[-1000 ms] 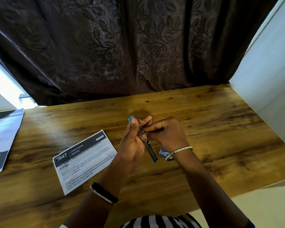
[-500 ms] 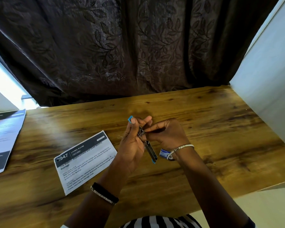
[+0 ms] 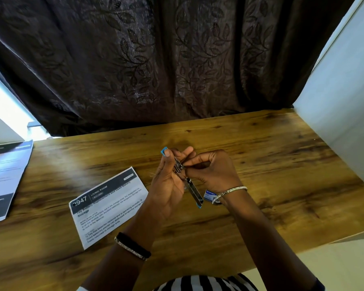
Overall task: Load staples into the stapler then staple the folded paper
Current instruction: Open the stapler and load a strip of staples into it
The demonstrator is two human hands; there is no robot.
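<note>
A person seated at a wooden counter (image 3: 261,164) is holding a small blue-ended stapler (image 3: 194,191) opened out above the surface, mid-load. The left hand (image 3: 168,185) is wrapping around the stapler's upper half, its fingers (image 3: 184,152) curled closed on the body near the blue tip. The right hand (image 3: 214,173) is pinching in at the metal channel, thumb and forefinger closed together; whether a strip of staples is between them is too small to tell. The stapler's lower arm is hanging down toward the counter, just beside a small blue-and-white staple box (image 3: 210,195) partly hidden under the right wrist. The folded paper (image 3: 109,204), printed with a dark header, is lying flat on the counter to the left of the hands, apart from them and untouched. A second printed sheet (image 3: 4,177) is sitting at the far left edge.

The stapler looks light and stiff, but hinged, so it is best gripped by its body near the hinge to stop the arms swinging. A staple strip would be brittle and likely to snap, calling for a light pinch along its sides. The paper is thin and floppy, and will probably need holding down near the fold while stapling.
</note>
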